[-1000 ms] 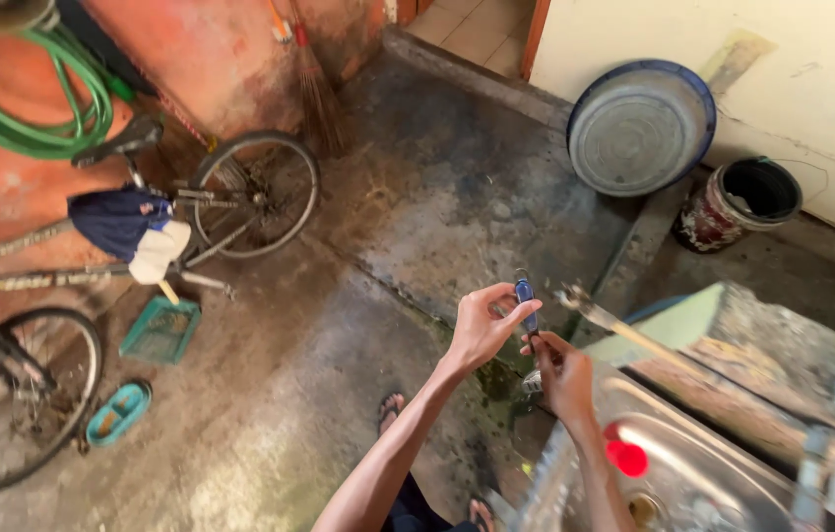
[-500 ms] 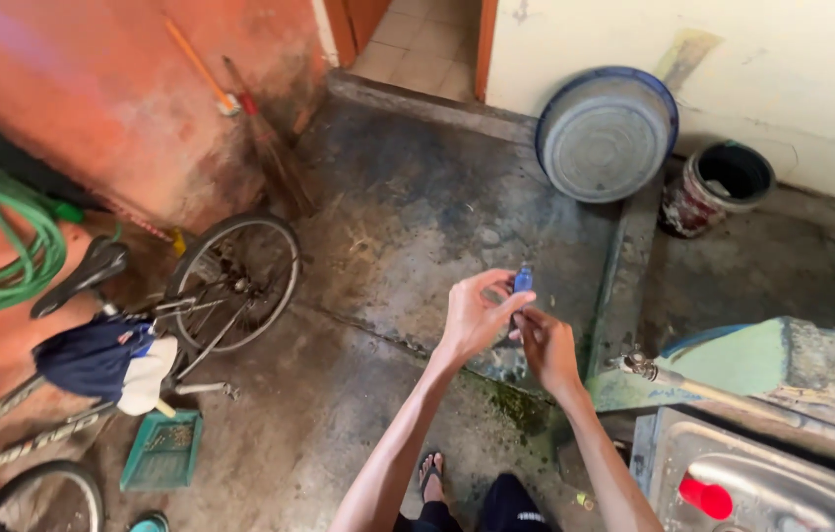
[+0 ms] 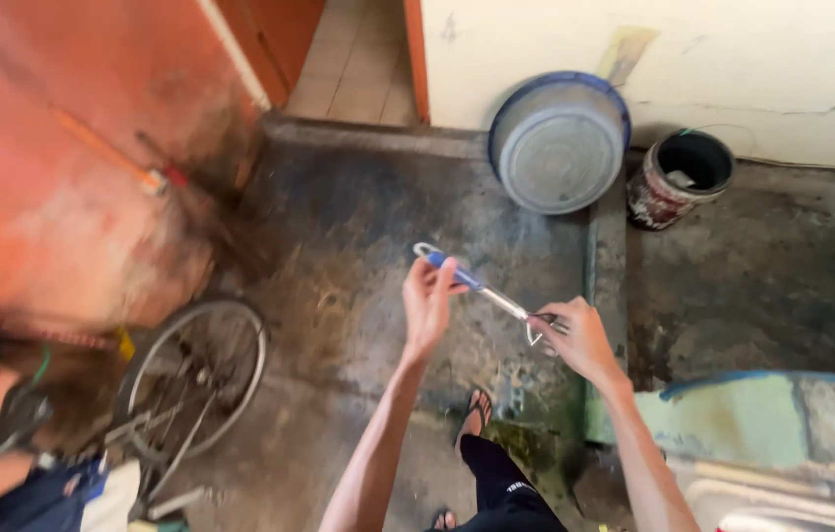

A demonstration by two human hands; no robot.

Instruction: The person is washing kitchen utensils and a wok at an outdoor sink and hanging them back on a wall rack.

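— How many things were in the hands, and how many lay about?

— One tool only: a slim metal utensil with a blue handle (image 3: 481, 287). Two hands held it. Around them stood one round grey basin (image 3: 559, 144) tipped against the pale wall, one dark bucket (image 3: 678, 179) just beside it, one bicycle wheel (image 3: 193, 377) at the lower left, and one broom (image 3: 166, 187) leaning on the orange wall. One sandalled foot (image 3: 478, 410) showed below the hands.

— Where did the utensil sit against each hand?

— The left hand (image 3: 427, 305) was closed round the blue handle end, fingers wrapped over it, the small loop at its tip poking out above the thumb. From there the metal shaft ran down and to the right, bridging the gap between the hands. The right hand (image 3: 580, 338) pinched the far metal end between its fingertips; its working tip was too blurred to make out.

— And where was it overall?

— Held in the air above the stained concrete floor (image 3: 388, 217), well apart from the basin and bucket.
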